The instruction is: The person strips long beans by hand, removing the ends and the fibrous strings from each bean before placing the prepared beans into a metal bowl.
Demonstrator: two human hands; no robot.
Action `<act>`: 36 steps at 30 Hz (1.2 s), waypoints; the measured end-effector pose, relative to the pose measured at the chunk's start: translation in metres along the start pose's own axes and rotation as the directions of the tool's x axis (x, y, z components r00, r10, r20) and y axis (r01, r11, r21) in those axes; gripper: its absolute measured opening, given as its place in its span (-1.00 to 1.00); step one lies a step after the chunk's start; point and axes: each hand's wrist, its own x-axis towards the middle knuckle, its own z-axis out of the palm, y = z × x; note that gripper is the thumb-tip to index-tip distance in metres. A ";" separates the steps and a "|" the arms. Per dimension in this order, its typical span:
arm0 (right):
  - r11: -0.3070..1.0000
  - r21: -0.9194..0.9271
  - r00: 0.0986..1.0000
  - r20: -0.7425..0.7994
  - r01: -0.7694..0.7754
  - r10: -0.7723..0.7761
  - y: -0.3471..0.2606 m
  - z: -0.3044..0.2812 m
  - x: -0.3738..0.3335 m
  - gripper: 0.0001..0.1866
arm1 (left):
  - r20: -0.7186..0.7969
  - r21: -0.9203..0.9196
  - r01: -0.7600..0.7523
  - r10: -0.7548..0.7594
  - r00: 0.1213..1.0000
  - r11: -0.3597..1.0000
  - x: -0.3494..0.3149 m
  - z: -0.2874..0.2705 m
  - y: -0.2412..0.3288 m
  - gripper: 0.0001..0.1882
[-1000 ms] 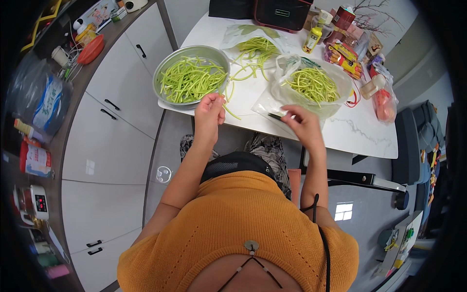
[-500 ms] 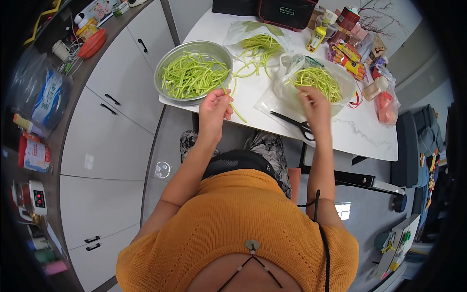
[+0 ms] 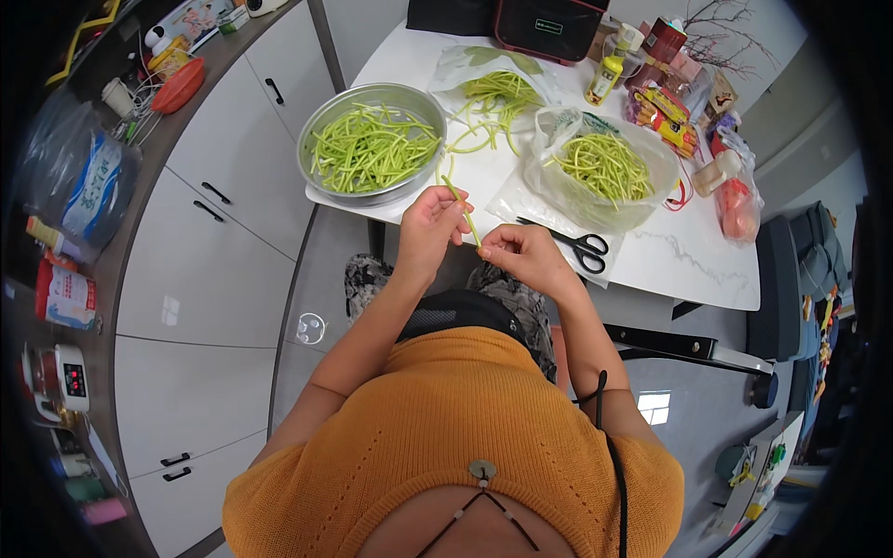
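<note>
My left hand [image 3: 430,229] pinches a thin green vegetable stem [image 3: 473,229] upright just off the table's front edge. The fingertips of my right hand [image 3: 528,256] close on its lower end. Left of my hands stands a round metal basin [image 3: 358,198] with a pile of cut green stems [image 3: 372,149] in it. To the right, a clear plastic bag [image 3: 569,212] lies open around more stems [image 3: 606,169]. Black scissors [image 3: 590,253] rest by its front, partly behind my right hand. Long stems [image 3: 502,91] spill from another plastic bag [image 3: 456,67] farther back.
The white table [image 3: 712,265] carries a yellow bottle [image 3: 606,74], food packets [image 3: 665,116] and a bag of red fruit [image 3: 739,209] on its right. A dark box [image 3: 549,28] stands at the back. White cabinets [image 3: 219,251] line the left side.
My right hand has come from the stems in the right bag, leftward and nearer, to my left hand. My left hand has shifted slightly right, and the stem now sits between both hands.
</note>
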 end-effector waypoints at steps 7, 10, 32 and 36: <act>0.996 -0.035 0.995 -0.057 0.085 -0.087 0.005 0.003 -0.003 -0.85 | 0.026 -0.095 0.092 -0.090 0.996 0.991 0.001 -0.004 -0.003 -0.85; 0.985 -0.012 0.981 -0.096 0.169 -0.170 0.002 0.004 -0.005 -0.90 | 0.077 -0.244 0.221 -0.208 0.975 0.944 0.004 -0.009 -0.006 -0.85; 0.787 0.574 0.974 -0.154 0.225 -0.166 0.001 -0.015 -0.010 -0.72 | 0.401 -0.407 0.530 -0.375 0.836 0.744 0.004 -0.011 -0.015 -0.93; 0.841 0.514 0.985 -0.121 0.170 -0.125 0.001 -0.021 -0.012 -0.67 | 0.405 -0.395 0.535 -0.382 0.831 0.747 0.004 -0.012 -0.015 -0.92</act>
